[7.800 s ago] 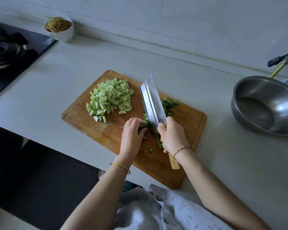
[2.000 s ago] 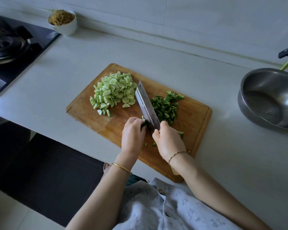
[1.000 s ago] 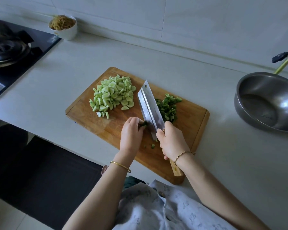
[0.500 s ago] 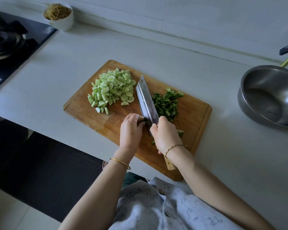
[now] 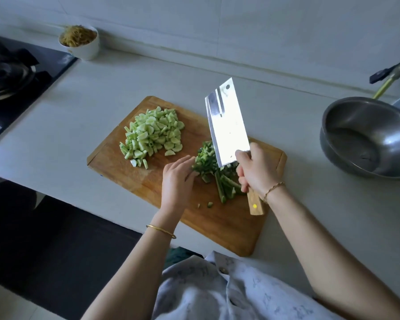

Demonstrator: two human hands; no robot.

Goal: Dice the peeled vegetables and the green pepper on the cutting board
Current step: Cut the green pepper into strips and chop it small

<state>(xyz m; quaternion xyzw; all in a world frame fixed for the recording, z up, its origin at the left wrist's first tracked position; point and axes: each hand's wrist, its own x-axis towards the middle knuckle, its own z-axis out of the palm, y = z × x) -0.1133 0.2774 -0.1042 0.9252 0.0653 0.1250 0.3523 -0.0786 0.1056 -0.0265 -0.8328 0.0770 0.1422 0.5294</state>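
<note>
A wooden cutting board (image 5: pixel 129 174) lies on the pale counter. A heap of pale green diced vegetable (image 5: pixel 151 135) covers its far left part. Dark green pepper pieces (image 5: pixel 204 162) sit in the middle, with a few uncut strips (image 5: pixel 224 188) trailing toward me. My right hand (image 5: pixel 256 169) grips the wooden handle of a cleaver (image 5: pixel 226 125), whose broad blade is lifted off the board and tilted flat toward the camera. My left hand (image 5: pixel 177 181) rests on the board with fingers spread, fingertips touching the pepper pile's left side.
A steel bowl (image 5: pixel 370 137) stands on the counter at the right, a tap handle (image 5: pixel 390 75) behind it. A white bowl of noodles (image 5: pixel 80 42) sits at the back left beside a black stove with a pan (image 5: pixel 5 72). The counter's front edge runs just below the board.
The cleaver has come up off the board, and its blade now faces upward. My left hand let go of the pepper strip and opened against the diced pile.
</note>
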